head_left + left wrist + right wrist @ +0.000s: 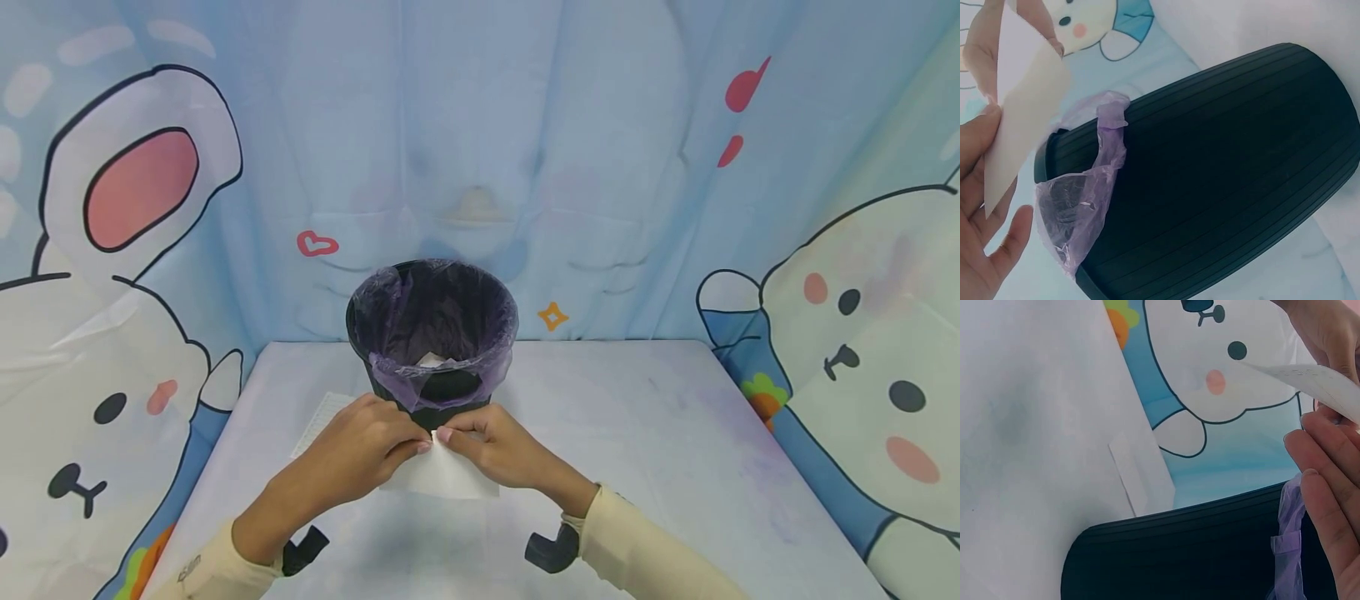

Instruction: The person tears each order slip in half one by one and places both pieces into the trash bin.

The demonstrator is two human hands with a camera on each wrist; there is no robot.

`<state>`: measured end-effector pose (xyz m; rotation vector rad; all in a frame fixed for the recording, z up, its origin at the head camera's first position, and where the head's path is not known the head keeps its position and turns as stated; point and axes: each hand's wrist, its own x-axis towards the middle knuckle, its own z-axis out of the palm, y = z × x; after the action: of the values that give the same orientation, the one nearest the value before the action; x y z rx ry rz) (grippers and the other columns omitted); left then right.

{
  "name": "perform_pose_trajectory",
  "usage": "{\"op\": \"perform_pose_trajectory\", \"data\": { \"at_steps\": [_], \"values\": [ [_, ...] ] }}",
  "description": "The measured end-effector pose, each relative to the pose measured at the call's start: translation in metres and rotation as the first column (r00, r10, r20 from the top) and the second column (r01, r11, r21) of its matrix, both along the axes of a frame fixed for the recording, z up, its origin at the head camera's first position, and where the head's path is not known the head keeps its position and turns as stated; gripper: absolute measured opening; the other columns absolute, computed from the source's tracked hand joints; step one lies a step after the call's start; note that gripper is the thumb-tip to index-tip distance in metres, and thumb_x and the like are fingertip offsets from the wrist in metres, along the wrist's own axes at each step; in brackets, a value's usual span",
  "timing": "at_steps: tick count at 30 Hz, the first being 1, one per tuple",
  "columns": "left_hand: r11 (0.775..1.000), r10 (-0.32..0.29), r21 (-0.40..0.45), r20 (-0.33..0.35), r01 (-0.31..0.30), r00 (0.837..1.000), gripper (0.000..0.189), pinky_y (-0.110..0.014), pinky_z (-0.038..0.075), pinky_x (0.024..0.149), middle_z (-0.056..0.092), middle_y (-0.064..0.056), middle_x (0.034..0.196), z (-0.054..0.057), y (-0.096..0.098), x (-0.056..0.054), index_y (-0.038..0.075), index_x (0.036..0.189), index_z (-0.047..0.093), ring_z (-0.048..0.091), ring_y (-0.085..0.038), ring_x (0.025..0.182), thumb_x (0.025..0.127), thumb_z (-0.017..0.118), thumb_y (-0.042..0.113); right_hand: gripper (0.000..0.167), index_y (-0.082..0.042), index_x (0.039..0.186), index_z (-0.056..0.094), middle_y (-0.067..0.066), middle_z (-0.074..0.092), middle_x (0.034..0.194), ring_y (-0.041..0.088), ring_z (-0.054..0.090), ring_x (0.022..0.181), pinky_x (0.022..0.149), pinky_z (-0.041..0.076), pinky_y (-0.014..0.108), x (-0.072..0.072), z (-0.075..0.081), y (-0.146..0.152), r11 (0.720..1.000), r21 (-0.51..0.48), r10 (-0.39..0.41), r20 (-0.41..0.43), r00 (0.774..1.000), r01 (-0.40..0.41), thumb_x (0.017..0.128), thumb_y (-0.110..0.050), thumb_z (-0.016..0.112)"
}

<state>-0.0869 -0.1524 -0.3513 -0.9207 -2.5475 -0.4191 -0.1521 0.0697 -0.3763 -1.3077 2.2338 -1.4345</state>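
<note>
Both hands meet in front of the bin, on a sheet of white paper (442, 482). The left hand (371, 442) pinches the paper's upper edge between thumb and fingers. Close beside it, the right hand (498, 446) pinches the same edge with its thumb on the near face. In the left wrist view the paper (1025, 106) stands at an angle between the two hands, beside the bin's rim. The right wrist view shows the paper (1316, 381) nearly edge-on, with the right hand's other fingers (1329, 500) extended below it.
A black ribbed bin (1229, 156) stands on the white table (615, 433), lined with a purple plastic bag (487, 367) folded over its rim. White scraps (432, 360) lie inside. Another white sheet (324, 414) lies left of the bin. A printed curtain (480, 125) hangs behind.
</note>
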Motion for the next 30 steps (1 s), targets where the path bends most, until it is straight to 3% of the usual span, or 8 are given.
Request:
{"op": "perform_pose_trajectory", "data": {
  "at_steps": [17, 30],
  "values": [
    [0.999, -0.044, -0.029, -0.131, 0.041, 0.990, 0.005, -0.027, 0.049, 0.075, 0.067, 0.011, 0.074, -0.0001, 0.0014, 0.0001, 0.018, 0.090, 0.080, 0.056, -0.005, 0.070, 0.087, 0.079, 0.022, 0.021, -0.004, 0.092, 0.078, 0.003, 0.072, 0.081, 0.001, 0.056, 0.066, 0.056, 0.049, 0.020, -0.0012, -0.0008, 0.0016, 0.999, 0.017, -0.049, -0.019, 0.999, 0.049, 0.099, -0.010, 0.059],
    [0.998, -0.062, -0.035, -0.149, 0.057, 0.987, 0.006, -0.027, 0.048, 0.074, 0.068, 0.011, 0.076, 0.0012, 0.0034, 0.0012, 0.018, 0.090, 0.079, 0.058, -0.005, 0.071, 0.086, 0.080, 0.022, 0.022, -0.001, 0.096, 0.078, 0.008, 0.073, 0.083, 0.002, 0.059, 0.060, 0.050, 0.053, 0.023, -0.0030, -0.0020, 0.0042, 0.998, 0.024, -0.065, 0.016, 0.998, 0.065, 0.100, -0.010, 0.058]
  ]
}}
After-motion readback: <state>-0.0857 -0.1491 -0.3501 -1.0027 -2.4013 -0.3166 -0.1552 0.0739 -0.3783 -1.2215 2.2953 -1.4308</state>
